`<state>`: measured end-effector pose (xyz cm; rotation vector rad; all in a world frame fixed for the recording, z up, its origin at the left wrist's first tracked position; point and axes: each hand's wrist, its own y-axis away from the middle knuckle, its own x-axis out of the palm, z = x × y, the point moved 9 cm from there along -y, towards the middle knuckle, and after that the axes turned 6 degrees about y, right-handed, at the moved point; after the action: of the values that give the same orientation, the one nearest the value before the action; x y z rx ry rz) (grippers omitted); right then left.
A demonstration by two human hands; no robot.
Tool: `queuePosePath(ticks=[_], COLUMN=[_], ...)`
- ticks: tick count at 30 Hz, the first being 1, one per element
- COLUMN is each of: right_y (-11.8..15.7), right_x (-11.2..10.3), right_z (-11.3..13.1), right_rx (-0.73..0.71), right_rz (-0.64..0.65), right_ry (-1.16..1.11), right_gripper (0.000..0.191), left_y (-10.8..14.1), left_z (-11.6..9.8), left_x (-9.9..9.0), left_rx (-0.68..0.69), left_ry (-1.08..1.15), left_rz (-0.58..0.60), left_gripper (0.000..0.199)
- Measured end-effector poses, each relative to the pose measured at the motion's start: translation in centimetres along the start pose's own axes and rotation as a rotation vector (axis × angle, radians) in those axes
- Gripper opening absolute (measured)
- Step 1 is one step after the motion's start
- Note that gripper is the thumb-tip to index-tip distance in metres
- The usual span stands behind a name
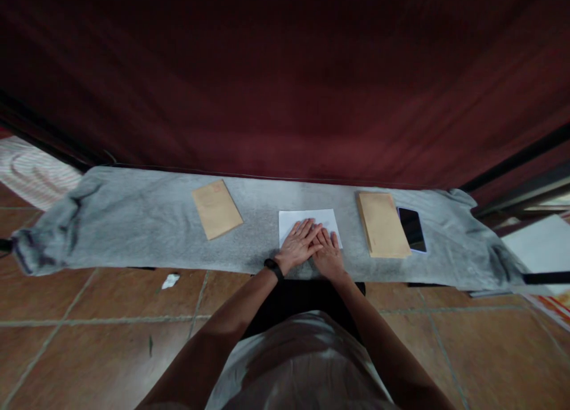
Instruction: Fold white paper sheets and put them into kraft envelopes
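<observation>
A white sheet of paper [307, 215] lies on the grey cloth, directly in front of me. Flat on its left part rests my left hand [297, 243], fingers stretched out, with a black band on the wrist. My right hand [327, 252] also lies flat on the paper, its fingers extended and partly under or against those of the left hand. The two hands meet at the paper's middle and hide its lower part. Neither hand grips anything. To the right is a stack of brown envelopes [386, 226]; on the left lies another brown envelope [217, 209].
A dark-screened phone [412, 230] sits beside the envelope stack. Grey cloth [146, 226] covers the long narrow surface, with a dark red panel [285, 101] rising behind it. Below are brown floor tiles [111, 362] and a crumpled white scrap [170, 280].
</observation>
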<state>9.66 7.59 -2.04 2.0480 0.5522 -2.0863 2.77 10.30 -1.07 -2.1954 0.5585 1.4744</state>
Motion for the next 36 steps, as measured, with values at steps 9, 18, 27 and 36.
queuePosePath(ticks=[9,18,27,36], right_y=[0.8,2.5,-2.1,-5.7], right_x=[0.2,0.2,-1.2,0.8], right_z=[-2.4,-6.2,-3.7,-1.7], right_rx=[0.076,0.151,0.168,0.125], right_rz=[-0.114,-0.132,-0.083,-0.082], right_ry=[-0.003,0.014,-0.094,-0.058], right_gripper=[0.052,0.052,0.052,0.047], left_y=[1.0,1.3,1.6,1.9], left_z=[1.8,3.0,4.3,4.8], left_x=[-0.3,-0.7,-1.1,-1.2], left_rx=[-0.02,-0.086,-0.122,-0.151], left_ry=[-0.066,-0.05,-0.04,-0.075], left_rz=[0.025,0.004,-0.047,-0.055], left_gripper=[0.065,0.062,0.058,0.057])
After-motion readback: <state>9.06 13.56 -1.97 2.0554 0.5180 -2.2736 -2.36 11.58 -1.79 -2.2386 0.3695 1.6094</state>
